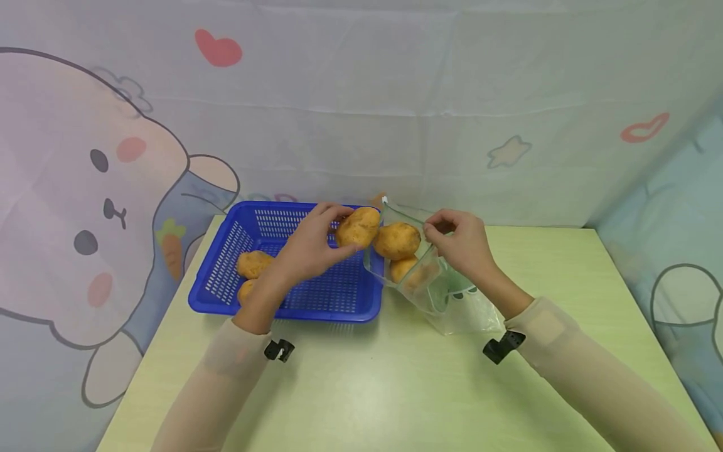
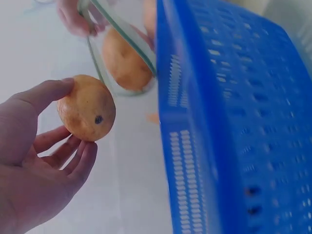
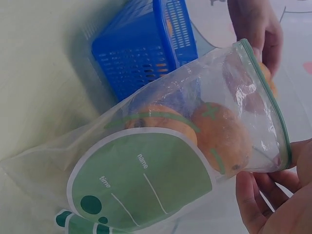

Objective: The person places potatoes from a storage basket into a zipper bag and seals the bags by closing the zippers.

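My left hand grips a potato between thumb and fingers, above the right end of the blue basket and right at the mouth of a clear zip bag. In the left wrist view the held potato shows a dark spot. With thumb and fingertips my right hand pinches the bag's rim, and the mouth gapes toward the basket. Inside the bag are two potatoes, an upper potato near the opening and a lower potato. A green label covers much of the bag's side.
The blue plastic basket stands on the left of the pale green table. Two more potatoes, one behind and one partly hidden by my left forearm, lie at its left end. A printed cloth hangs behind the table.
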`<move>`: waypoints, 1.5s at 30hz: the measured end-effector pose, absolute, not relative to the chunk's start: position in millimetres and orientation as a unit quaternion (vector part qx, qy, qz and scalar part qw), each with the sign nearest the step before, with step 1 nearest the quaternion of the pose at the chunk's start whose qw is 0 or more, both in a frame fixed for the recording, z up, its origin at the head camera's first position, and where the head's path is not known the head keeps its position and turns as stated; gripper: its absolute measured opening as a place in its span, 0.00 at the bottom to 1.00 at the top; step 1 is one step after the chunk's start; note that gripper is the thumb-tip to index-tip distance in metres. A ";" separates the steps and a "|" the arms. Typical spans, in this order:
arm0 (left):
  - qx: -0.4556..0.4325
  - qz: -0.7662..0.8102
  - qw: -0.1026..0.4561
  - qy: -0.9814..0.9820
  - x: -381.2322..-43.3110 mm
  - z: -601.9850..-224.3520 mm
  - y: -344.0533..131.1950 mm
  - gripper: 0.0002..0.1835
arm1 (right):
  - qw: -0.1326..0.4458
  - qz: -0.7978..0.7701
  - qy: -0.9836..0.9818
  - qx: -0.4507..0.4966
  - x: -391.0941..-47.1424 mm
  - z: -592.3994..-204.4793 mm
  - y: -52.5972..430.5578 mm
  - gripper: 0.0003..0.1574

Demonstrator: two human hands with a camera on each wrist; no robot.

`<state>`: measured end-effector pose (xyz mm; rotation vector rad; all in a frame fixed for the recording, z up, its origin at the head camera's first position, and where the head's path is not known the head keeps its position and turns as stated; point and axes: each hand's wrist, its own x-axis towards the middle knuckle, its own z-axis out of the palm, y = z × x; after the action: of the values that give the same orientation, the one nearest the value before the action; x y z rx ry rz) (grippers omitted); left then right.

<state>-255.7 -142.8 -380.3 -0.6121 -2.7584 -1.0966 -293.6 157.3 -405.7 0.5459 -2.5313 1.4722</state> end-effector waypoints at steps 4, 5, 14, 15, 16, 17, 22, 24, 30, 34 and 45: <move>-0.238 -0.364 0.051 -0.899 -248.6 -375.9 -127.3 0.32 | 0.082 0.494 -0.846 0.182 -294.9 -407.4 158.0 0.10; -0.248 -0.364 0.050 -0.896 -247.4 -375.8 -123.6 0.33 | 0.082 0.494 -0.847 0.181 -294.9 -407.6 158.2 0.10; -0.307 -0.365 0.038 -0.878 -247.9 -384.8 -100.4 0.33 | 0.085 0.500 -0.842 0.182 -294.2 -405.6 157.1 0.09; -0.309 -0.362 0.037 -0.878 -248.1 -385.6 -99.3 0.33 | 0.086 0.501 -0.841 0.184 -294.0 -405.2 156.8 0.09; -0.311 -0.360 0.036 -0.879 -248.3 -386.3 -98.2 0.33 | 0.086 0.502 -0.841 0.184 -293.4 -405.0 156.7 0.09; -0.312 -0.359 0.035 -0.879 -248.6 -387.0 -97.3 0.33 | 0.086 0.502 -0.841 0.185 -293.2 -405.0 156.7 0.08; -0.315 -0.361 0.024 -0.878 -249.2 -391.1 -92.1 0.34 | 0.091 0.495 -0.844 0.188 -292.6 -405.2 156.9 0.08; -0.318 -0.358 0.020 -0.878 -249.4 -393.6 -89.9 0.34 | 0.091 0.493 -0.844 0.190 -291.8 -404.4 156.5 0.08; -0.324 -0.347 0.006 -0.880 -249.6 -400.8 -85.0 0.33 | 0.094 0.485 -0.847 0.194 -289.3 -402.3 154.9 0.07; -0.319 -0.344 -0.007 -0.883 -249.4 -404.5 -83.8 0.33 | 0.096 0.485 -0.848 0.193 -288.7 -402.2 155.2 0.06; -0.259 -0.413 0.069 -0.870 -250.9 -404.3 -89.4 0.21 | 0.098 0.490 -0.846 0.189 -288.5 -402.0 156.2 0.07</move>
<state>-250.9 -89.4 -404.3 -0.7794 -2.6202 -1.2433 -288.5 156.2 -402.0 0.5582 -2.5032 1.4491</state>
